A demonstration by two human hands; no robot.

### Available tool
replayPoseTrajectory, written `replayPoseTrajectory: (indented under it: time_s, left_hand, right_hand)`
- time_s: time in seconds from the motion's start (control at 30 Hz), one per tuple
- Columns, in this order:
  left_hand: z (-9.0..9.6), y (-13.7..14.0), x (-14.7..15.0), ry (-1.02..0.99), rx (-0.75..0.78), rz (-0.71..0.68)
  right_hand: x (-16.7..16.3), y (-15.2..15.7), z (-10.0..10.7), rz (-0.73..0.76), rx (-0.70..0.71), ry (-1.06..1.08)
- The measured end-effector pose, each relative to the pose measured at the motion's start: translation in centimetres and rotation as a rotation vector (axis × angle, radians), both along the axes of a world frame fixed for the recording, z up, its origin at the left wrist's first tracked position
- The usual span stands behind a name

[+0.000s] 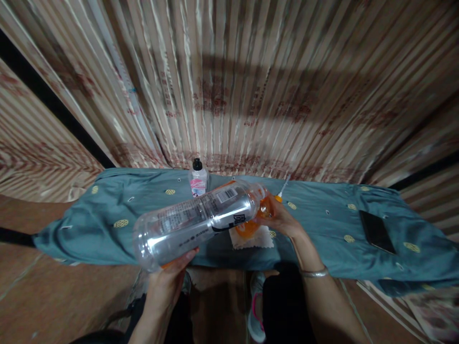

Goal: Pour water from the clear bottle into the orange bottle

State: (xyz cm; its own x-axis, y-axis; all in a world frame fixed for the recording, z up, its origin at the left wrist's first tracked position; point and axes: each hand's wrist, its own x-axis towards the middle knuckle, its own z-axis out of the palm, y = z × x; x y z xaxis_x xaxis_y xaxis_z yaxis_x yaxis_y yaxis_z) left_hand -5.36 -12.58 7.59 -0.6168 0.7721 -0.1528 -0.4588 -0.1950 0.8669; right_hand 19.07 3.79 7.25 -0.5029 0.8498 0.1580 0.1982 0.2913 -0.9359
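Note:
A large clear plastic bottle (197, 222) with a printed label is tilted nearly flat, its mouth towards the right. Under its base end, my left hand (172, 267) grips it from below. My right hand (278, 215) is closed around the neck of a smaller orange bottle (247, 229), close to the big bottle's mouth. The orange bottle is partly hidden behind the big one and stands over a white cloth (260, 239). Just beyond my right hand lies an orange cap with a thin clear tube (281, 193).
A clear bottle with a black top and pink label (198, 179) stands at the back of the bench, which has a green patterned cover (315, 239). A dark phone-like slab (377, 231) lies at the right. Striped curtains (251, 95) hang behind.

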Motion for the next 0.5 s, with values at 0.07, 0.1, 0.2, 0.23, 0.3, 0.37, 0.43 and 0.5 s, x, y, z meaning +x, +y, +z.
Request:
replayPoseTrajectory:
  time_s: [0.07,0.1,0.2,0.23,0.3,0.37,0.43,0.5]
  left_hand:
    - [-0.15,0.0,-0.1,-0.046,0.001,-0.023]
    - [-0.25,-0.01,-0.17,-0.067,-0.002,-0.038]
    - [-0.41,-0.04,-0.27,-0.067,0.007,-0.041]
    - [-0.41,-0.04,-0.26,-0.065,0.015,-0.043]
    - [-0.35,-0.03,-0.19,-0.06,0.026,-0.039]
    - [-0.24,-0.01,-0.1,-0.062,0.018,-0.039]
    - [-0.13,-0.02,-0.01,-0.064,0.001,-0.043]
    - [-0.04,-0.05,0.07,-0.058,-0.001,-0.041]
  right_hand:
    - [0.06,0.05,-0.1,0.003,0.007,0.0]
    - [0.08,0.07,-0.14,0.001,0.011,0.0]
    - [0.13,0.1,-0.19,0.0,0.002,0.003]
    - [0.13,0.09,-0.17,0.002,-0.005,0.005]
    - [0.1,0.05,-0.08,0.005,-0.015,0.011]
    - [0.06,0.0,0.0,-0.006,-0.011,0.014]
    - [0.03,-0.03,0.04,-0.015,-0.005,0.013]
    - [0.02,-0.04,0.03,-0.02,0.002,0.012]
